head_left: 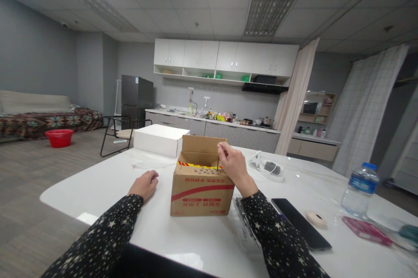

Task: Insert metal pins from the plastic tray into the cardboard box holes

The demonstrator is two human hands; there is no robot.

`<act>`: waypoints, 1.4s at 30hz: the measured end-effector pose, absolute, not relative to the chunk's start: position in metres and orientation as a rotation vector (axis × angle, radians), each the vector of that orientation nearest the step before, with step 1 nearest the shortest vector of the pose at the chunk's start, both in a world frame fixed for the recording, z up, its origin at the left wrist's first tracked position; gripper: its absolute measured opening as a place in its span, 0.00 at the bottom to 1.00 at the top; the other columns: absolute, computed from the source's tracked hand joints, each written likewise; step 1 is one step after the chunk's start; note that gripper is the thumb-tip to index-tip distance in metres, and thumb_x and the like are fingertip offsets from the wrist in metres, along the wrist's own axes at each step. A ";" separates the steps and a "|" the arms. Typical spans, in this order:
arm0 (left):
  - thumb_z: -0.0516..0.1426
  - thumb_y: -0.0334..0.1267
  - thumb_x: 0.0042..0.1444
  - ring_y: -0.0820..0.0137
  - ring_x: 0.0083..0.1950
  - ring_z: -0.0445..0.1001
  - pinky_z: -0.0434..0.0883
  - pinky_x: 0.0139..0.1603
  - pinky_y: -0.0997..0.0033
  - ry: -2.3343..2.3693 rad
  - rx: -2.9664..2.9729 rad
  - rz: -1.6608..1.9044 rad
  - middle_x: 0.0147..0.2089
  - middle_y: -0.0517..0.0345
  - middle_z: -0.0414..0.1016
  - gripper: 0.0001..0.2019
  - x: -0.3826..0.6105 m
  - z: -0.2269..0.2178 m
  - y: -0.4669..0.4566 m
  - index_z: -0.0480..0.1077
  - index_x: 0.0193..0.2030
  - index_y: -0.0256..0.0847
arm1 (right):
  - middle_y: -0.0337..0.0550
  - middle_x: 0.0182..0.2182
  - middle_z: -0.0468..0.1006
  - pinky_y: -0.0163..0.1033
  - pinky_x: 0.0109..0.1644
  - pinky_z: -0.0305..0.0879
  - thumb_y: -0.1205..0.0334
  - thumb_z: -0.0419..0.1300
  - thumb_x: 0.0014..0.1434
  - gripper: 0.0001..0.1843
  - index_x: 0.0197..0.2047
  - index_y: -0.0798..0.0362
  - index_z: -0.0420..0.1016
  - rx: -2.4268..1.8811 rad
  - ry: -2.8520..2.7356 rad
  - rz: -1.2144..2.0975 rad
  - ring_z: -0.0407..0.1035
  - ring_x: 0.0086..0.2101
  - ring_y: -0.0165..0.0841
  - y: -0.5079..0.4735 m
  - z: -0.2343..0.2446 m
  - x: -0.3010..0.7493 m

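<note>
A brown cardboard box [202, 197] with red print stands upright in front of me, its rear flap raised. Several small round metal screw heads [203, 172] dot its near top edge, and yellow and red material shows inside. My right hand [233, 162] is closed in a pinch above the box's right corner. A thin dark screwdriver [217, 163] points down from its fingers to the top edge; its upper part is hidden in the hand. Left of the box, my left hand [143, 185] rests on the white table [153, 226], fingers curled in, with nothing visible in them.
A white box [160, 139] stands behind on the left. Beneath my right forearm lies a clear case with metal parts [246, 221]. Farther right are a black phone [300, 223], a round beige object [315, 219], a water bottle [361, 191] and a dark pink packet [366, 230].
</note>
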State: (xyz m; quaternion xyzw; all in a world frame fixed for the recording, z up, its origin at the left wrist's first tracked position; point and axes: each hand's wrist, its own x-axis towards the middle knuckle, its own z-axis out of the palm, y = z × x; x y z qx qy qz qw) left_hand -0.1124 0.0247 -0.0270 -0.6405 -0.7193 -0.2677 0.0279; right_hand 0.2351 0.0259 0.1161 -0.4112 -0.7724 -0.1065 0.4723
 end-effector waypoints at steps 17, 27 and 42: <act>0.48 0.37 0.59 0.61 0.47 0.78 0.71 0.51 0.65 -2.219 -1.961 -0.845 0.47 0.48 0.78 0.15 -0.111 -0.028 0.024 0.72 0.46 0.39 | 0.40 0.28 0.81 0.36 0.33 0.55 0.55 0.48 0.71 0.15 0.42 0.46 0.76 -1.043 -1.874 -0.211 0.75 0.31 0.37 0.024 0.118 0.234; 0.47 0.37 0.60 0.60 0.47 0.77 0.70 0.52 0.63 -2.231 -1.977 -0.821 0.47 0.47 0.78 0.15 -0.110 -0.023 0.021 0.71 0.47 0.38 | 0.40 0.28 0.81 0.36 0.33 0.55 0.54 0.48 0.71 0.16 0.42 0.45 0.76 -1.066 -1.853 -0.193 0.75 0.31 0.38 0.025 0.118 0.236; 0.47 0.36 0.60 0.60 0.47 0.77 0.70 0.53 0.64 -2.241 -1.968 -0.829 0.48 0.47 0.78 0.15 -0.111 -0.026 0.023 0.72 0.48 0.37 | 0.41 0.25 0.78 0.38 0.34 0.64 0.46 0.53 0.66 0.19 0.33 0.51 0.74 -0.717 -1.698 0.423 0.71 0.27 0.35 0.029 0.123 0.232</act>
